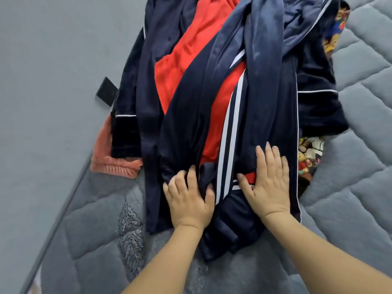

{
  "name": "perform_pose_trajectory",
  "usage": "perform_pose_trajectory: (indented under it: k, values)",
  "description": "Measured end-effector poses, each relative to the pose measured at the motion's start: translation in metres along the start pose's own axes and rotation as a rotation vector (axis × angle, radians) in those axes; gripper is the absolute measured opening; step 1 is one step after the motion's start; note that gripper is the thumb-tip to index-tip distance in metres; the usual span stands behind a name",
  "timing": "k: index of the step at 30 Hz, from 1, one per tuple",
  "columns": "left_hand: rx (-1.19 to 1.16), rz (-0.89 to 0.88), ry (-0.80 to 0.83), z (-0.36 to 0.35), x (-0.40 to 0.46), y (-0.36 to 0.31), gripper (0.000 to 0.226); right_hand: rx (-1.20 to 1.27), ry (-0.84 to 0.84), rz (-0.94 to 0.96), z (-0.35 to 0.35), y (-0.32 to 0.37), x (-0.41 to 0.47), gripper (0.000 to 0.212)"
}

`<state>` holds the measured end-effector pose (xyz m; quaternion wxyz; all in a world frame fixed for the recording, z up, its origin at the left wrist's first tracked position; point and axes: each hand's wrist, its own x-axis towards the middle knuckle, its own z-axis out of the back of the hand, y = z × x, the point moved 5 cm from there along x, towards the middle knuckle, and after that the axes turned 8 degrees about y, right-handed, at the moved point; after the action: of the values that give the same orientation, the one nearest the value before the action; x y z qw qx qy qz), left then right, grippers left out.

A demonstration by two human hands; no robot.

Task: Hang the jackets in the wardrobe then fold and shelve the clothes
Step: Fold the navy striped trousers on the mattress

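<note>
A pile of clothes lies on a grey quilted bed (pixel 350 187). On top is a navy and red garment with white stripes (pixel 229 124). Under it spreads a navy velvet robe with white piping (pixel 135 85). My left hand (pixel 188 198) sits at the near end of the striped garment, its fingers curled into a fold of the navy cloth. My right hand (pixel 269 183) lies flat with straight fingers, pressing on the garment beside the red and white waistband. A coral knit piece (pixel 110 160) sticks out at the left, and a colourful printed cloth (pixel 309 158) at the right.
The grey floor (pixel 46 102) runs along the bed's left side. A small black rectangular object (pixel 106 91) lies at the bed's left edge beside the robe. A speckled grey cloth (pixel 129 230) sits on the quilt near my left forearm.
</note>
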<state>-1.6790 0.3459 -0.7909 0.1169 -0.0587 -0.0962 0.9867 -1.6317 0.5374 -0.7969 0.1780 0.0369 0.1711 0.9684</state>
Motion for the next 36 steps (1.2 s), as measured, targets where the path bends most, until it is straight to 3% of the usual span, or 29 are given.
perform_pose_trajectory:
  k: [5,9,12,15,18,21,23,26,29,33,34,36]
  values:
    - [0.007,-0.022,-0.046,-0.001,0.0,0.0,0.059,0.068,-0.05,-0.028,0.003,-0.001,-0.002,0.069]
    - [0.01,-0.042,-0.108,-0.004,0.0,0.002,0.057,0.17,-0.024,-0.074,0.009,-0.002,0.002,0.081]
    - [0.009,-0.052,-0.113,-0.005,-0.001,0.002,0.058,0.318,-0.006,-0.249,0.016,0.003,0.015,0.087]
    - [0.03,-0.036,-0.091,-0.002,-0.002,0.001,0.059,0.398,-0.015,-0.356,0.031,0.016,0.03,0.057]
    - [0.071,-0.034,-0.021,0.01,-0.006,-0.003,0.065,0.526,-0.028,-0.271,0.058,0.026,0.025,0.017]
    - [0.095,-0.1,0.043,0.026,-0.024,-0.009,0.068,0.857,0.005,-0.297,0.087,0.022,0.007,0.009]
    - [0.009,-0.157,0.056,0.037,-0.052,-0.015,0.057,0.871,0.074,-0.369,0.105,0.005,-0.013,0.01]
    - [-0.224,-0.12,0.281,0.038,-0.108,-0.031,0.033,0.687,0.262,-0.487,0.125,-0.031,-0.068,0.016]
    - [-0.38,0.022,0.535,0.033,-0.169,-0.052,0.034,0.349,0.37,-0.494,0.148,-0.058,-0.133,0.026]
    - [-0.161,-0.049,0.851,0.03,-0.239,-0.072,0.029,0.088,0.413,-0.559,0.184,-0.102,-0.214,0.021]
    - [-0.07,-0.092,0.97,0.029,-0.257,-0.072,0.025,0.018,0.54,-0.557,0.19,-0.11,-0.236,0.017]
    - [0.265,-0.18,1.261,0.032,-0.296,-0.064,0.022,-0.16,1.005,-0.439,0.191,-0.113,-0.287,0.018]
